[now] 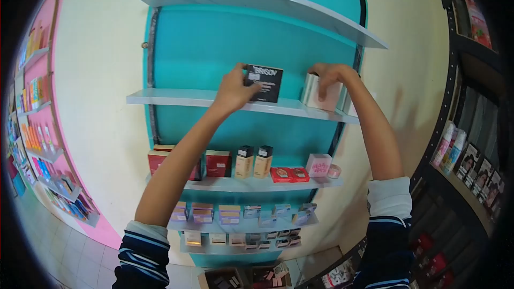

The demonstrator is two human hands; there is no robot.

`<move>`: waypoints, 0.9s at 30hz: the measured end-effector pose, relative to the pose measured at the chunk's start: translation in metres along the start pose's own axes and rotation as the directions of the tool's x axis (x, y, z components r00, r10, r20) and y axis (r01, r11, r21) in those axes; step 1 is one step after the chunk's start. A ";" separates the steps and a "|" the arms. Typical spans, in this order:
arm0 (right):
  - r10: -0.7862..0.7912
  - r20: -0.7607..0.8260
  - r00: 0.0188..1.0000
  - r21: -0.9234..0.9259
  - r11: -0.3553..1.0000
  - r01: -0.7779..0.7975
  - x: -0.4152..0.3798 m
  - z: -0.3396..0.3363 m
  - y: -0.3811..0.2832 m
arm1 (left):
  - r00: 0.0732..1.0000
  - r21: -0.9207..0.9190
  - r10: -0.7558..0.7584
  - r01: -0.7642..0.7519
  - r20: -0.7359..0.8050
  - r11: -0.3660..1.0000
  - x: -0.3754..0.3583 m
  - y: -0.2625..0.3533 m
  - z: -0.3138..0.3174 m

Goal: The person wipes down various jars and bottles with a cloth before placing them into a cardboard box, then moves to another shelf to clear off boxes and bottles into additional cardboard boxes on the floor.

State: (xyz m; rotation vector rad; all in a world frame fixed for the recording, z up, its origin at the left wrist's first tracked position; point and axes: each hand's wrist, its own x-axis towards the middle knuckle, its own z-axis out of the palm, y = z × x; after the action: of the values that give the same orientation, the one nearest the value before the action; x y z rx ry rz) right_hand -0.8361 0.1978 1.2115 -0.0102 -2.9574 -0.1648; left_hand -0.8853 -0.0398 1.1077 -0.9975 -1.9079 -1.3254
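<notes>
My left hand (235, 89) is closed on the left side of a black box (264, 83) with white and pink lettering, held upright at the second shelf (187, 98). To the right, my right hand (331, 76) grips a pale pink box (325, 96) from above, its thumb on the front. A pale box edge shows just left of the pink one, and another white box (349, 106) stands at its right, partly behind my forearm.
Above is a top shelf (251, 1). Lower shelves hold dark red boxes (218, 164), beige boxes (244, 162), red packs (289, 174) and several small boxes. A pink display (40, 104) stands left, a dark rack (452, 182) right, open cartons (222, 278) below.
</notes>
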 end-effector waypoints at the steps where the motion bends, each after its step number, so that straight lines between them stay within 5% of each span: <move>1: 0.018 0.010 1.000 0.001 1.000 -0.018 -0.002 0.001 0.003 | 1.000 -0.009 -0.013 0.013 -0.024 1.000 0.004 -0.004 0.001; 3: -0.053 -0.020 0.998 0.042 0.998 0.054 -0.017 -0.011 -0.005 | 0.999 -0.022 -0.026 0.025 -0.040 0.999 0.007 -0.009 0.004; 6: -0.193 -0.348 0.917 0.314 0.898 0.308 -0.060 -0.021 0.017 | 0.992 -0.095 0.002 -0.014 -0.128 0.995 0.001 -0.006 0.002; 8: -0.113 -0.607 0.787 0.401 0.811 0.426 -0.096 -0.018 0.025 | 0.980 -0.080 0.090 -0.106 -0.180 0.991 -0.008 0.002 -0.001; 10: -0.009 -0.653 0.757 0.572 0.649 0.502 -0.132 0.000 0.018 | 0.967 -0.180 0.133 -0.174 -0.217 0.968 -0.038 0.018 -0.006; 13: 0.096 -0.469 0.878 0.880 0.135 0.456 -0.184 0.090 0.042 | 0.978 -0.405 0.124 -0.184 -0.170 0.896 -0.117 0.038 -0.010; 14: 0.134 -0.466 0.874 0.884 0.023 0.468 -0.196 0.140 0.032 | 0.996 -0.501 -0.063 0.023 -0.063 0.865 -0.154 0.045 -0.010; 15: 0.171 -0.463 0.870 0.872 -0.088 0.481 -0.208 0.190 0.023 | 0.999 -0.516 -0.043 0.025 -0.023 0.856 -0.185 0.033 0.000; 16: 0.065 -0.385 0.921 0.906 -0.162 0.390 -0.217 0.228 -0.004 | 0.968 -0.472 -0.247 0.233 0.034 0.850 -0.225 0.034 0.013; 18: -0.107 -0.172 0.979 0.964 -0.223 0.145 -0.242 0.302 -0.047 | 0.787 -0.330 -0.563 0.617 0.253 0.714 -0.294 0.014 0.042; 20: -0.064 0.129 0.990 0.866 -0.478 -0.144 -0.282 0.399 -0.074 | 0.604 -0.402 -0.680 0.792 0.416 0.459 -0.361 -0.012 0.074; 22: 0.010 0.448 0.894 0.709 -0.613 -0.349 -0.318 0.459 -0.110 | 0.527 -0.151 -0.711 0.839 0.466 0.523 -0.435 -0.045 0.098; 23: 0.020 0.536 0.844 0.638 -0.664 -0.389 -0.331 0.486 -0.125 | 0.448 -0.052 -0.743 0.870 0.496 0.490 -0.481 -0.068 0.110; 26: 0.002 0.734 0.679 0.380 -0.831 -0.407 -0.369 0.611 -0.169 | 0.416 0.132 -0.703 0.802 0.576 0.583 -0.582 -0.128 0.140; 27: 0.089 0.789 0.608 0.347 -0.881 -0.322 -0.378 0.645 -0.192 | 0.236 0.226 -0.805 0.883 0.544 0.412 -0.607 -0.146 0.147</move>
State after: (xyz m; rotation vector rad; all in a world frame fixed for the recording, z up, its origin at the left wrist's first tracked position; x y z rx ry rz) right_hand -0.5818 0.0798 0.4926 -1.1516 -0.9091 2.8206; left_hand -0.6920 -0.0778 0.4969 -0.3012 -3.1769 -1.8700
